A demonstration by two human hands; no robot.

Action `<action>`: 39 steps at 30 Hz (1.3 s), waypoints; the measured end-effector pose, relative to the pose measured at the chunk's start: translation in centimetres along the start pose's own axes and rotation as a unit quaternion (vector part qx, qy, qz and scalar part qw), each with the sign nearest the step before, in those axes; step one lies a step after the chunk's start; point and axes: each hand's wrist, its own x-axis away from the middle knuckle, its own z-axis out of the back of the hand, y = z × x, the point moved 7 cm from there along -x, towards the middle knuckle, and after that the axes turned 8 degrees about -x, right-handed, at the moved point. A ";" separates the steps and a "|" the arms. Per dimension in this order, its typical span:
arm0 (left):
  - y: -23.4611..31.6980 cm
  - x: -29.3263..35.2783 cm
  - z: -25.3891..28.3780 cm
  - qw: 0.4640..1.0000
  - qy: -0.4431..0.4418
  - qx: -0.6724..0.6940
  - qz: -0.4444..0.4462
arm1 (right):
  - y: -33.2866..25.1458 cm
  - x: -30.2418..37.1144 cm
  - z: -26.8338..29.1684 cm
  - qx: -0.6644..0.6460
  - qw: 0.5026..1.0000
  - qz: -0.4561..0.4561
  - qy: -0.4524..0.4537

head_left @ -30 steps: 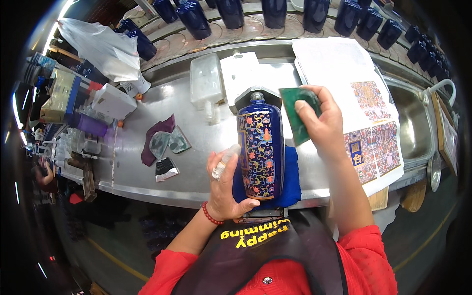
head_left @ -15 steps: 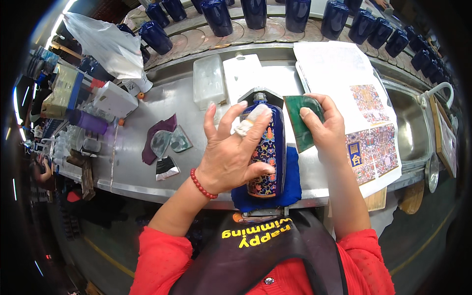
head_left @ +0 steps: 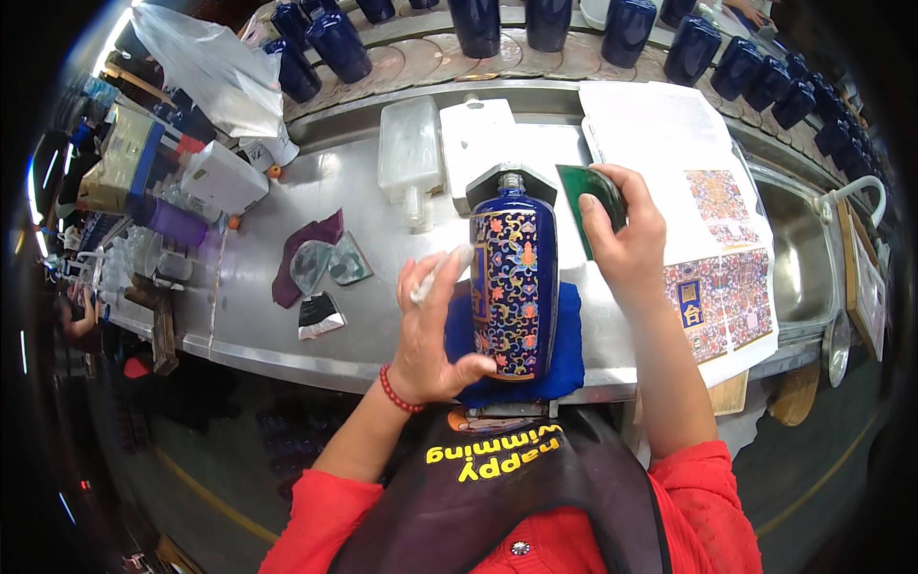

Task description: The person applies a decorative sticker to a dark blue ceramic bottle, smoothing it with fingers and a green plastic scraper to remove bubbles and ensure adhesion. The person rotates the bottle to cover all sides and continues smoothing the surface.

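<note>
A dark blue bottle (head_left: pixel 521 297) with a colourful floral decal lies in front of me, its neck toward an angular grey holder (head_left: pixel 485 187). Beneath its near end is a blue cloth (head_left: pixel 569 349). My left hand (head_left: pixel 426 330) is at the bottle's left side, fingers apart, with the thumb at its lower left edge. White wrapping covers part of the left fingers. To the right of the bottle neck, my right hand (head_left: pixel 626 225) grips a flat green scraper (head_left: pixel 576 196) between thumb and fingers, apart from the bottle.
Printed pattern sheets (head_left: pixel 660 134) lie on the right, before a metal sink (head_left: pixel 798 239). A clear bottle (head_left: pixel 408 153) and a white block (head_left: pixel 469 134) stand behind. Purple and clear scraps (head_left: pixel 311 253) lie left. Several blue bottles (head_left: pixel 631 33) line a curved rack.
My left hand has come off the bottle's upper face and moved left and nearer. The bottle is turned, showing more of its decal. The green scraper has moved slightly farther away.
</note>
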 end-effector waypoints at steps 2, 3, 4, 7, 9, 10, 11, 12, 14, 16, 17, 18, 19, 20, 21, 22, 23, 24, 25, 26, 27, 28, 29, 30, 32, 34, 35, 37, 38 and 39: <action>-0.2 2.4 -1.2 0.999 -0.031 -0.018 0.040 | -4.4 1.4 -1.4 0.206 0.950 0.217 -0.092; -0.1 3.2 -1.5 0.998 -0.038 -0.027 0.044 | -6.1 2.7 -2.3 0.225 0.917 0.290 -0.154; -0.3 3.5 -1.7 0.997 -0.041 -0.031 0.049 | -7.3 3.9 -2.9 0.188 0.899 0.320 -0.230; 0.1 3.8 -1.9 0.995 -0.060 -0.070 0.029 | -7.6 3.1 -3.6 0.021 0.913 0.201 -0.355; 0.6 3.3 -1.7 0.994 -0.052 -0.093 0.036 | -5.3 0.3 -3.2 -0.064 0.966 0.010 -0.250; 0.6 3.0 -1.5 0.992 -0.045 -0.107 0.049 | -6.4 -0.1 -2.5 0.071 0.973 0.119 -0.184; 0.8 2.5 -1.3 0.991 -0.030 -0.125 0.047 | -6.7 -0.5 -1.8 0.214 0.958 0.161 -0.103; 1.1 2.5 -1.0 0.984 -0.051 -0.162 0.046 | -8.5 0.7 -2.3 0.256 0.912 0.300 -0.117; 2.2 2.1 -0.3 0.977 -0.027 -0.212 0.008 | -8.7 2.5 -3.3 0.160 0.900 0.313 -0.258; 3.0 1.9 0.2 0.971 -0.008 -0.238 -0.018 | -8.2 3.2 -3.5 0.016 0.904 0.229 -0.362; 3.3 1.9 0.5 0.971 0.012 -0.235 -0.031 | -7.4 2.4 -2.8 -0.049 0.942 0.150 -0.297; 3.3 1.9 0.6 0.973 0.020 -0.227 -0.032 | -6.2 1.5 -1.9 -0.001 0.973 0.088 -0.214; 3.1 2.0 0.7 0.976 0.023 -0.215 -0.025 | -5.0 1.0 -0.8 0.036 0.993 0.017 -0.114; 2.9 2.0 0.5 0.979 0.018 -0.200 -0.023 | -7.0 1.4 -1.2 0.237 0.945 0.198 -0.109; 2.3 2.0 0.2 0.981 0.003 -0.193 -0.001 | -7.5 2.3 -2.1 0.230 0.926 0.254 -0.156; 1.7 2.1 -0.1 0.983 -0.014 -0.181 0.031 | -8.1 3.1 -2.7 0.161 0.918 0.284 -0.223; 1.4 2.3 -0.4 0.984 -0.025 -0.169 0.051 | -8.6 4.2 -3.3 0.098 0.896 0.319 -0.292; 1.4 2.4 -0.2 0.983 -0.014 -0.177 0.050 | -8.1 4.5 -3.6 0.033 0.894 0.254 -0.367; 1.4 2.5 -0.4 0.978 -0.029 -0.201 0.051 | -7.0 3.7 -3.2 0.050 0.930 0.167 -0.324; 1.8 2.5 -0.3 0.974 -0.021 -0.224 0.031 | -6.1 3.0 -2.5 0.057 0.955 0.100 -0.273; 2.2 2.4 0.0 0.968 -0.005 -0.250 0.007 | -5.1 2.5 -1.6 0.049 0.976 0.034 -0.211; 2.4 2.3 -0.1 0.965 -0.015 -0.263 0.003 | -6.1 2.1 -0.9 0.175 0.967 0.131 -0.135; 2.8 2.2 0.2 0.961 -0.009 -0.275 -0.012 | -6.8 2.7 -1.3 0.157 0.953 0.192 -0.171; 3.2 2.0 0.3 0.958 -0.009 -0.287 -0.025 | -7.0 2.9 -1.7 0.149 0.942 0.219 -0.208; 3.7 1.9 0.4 0.954 -0.012 -0.295 -0.045 | -7.7 4.4 -2.7 0.077 0.905 0.261 -0.328; 3.9 1.7 0.4 0.959 0.013 -0.276 -0.053 | -6.3 3.5 -2.3 0.031 0.942 0.127 -0.308; 3.9 1.8 0.3 0.963 0.026 -0.263 -0.055 | -5.9 2.6 -1.7 0.016 0.965 0.094 -0.244; 2.8 2.0 -0.4 0.977 0.004 -0.213 -0.009 | -6.4 1.8 -0.6 0.167 0.965 0.154 -0.131; 2.2 2.2 -0.8 0.981 -0.009 -0.192 0.016 | -7.1 2.4 -1.4 0.171 0.945 0.223 -0.166; 1.7 2.4 -1.0 0.984 -0.016 -0.174 0.031 | -7.3 2.8 -2.0 0.199 0.919 0.257 -0.221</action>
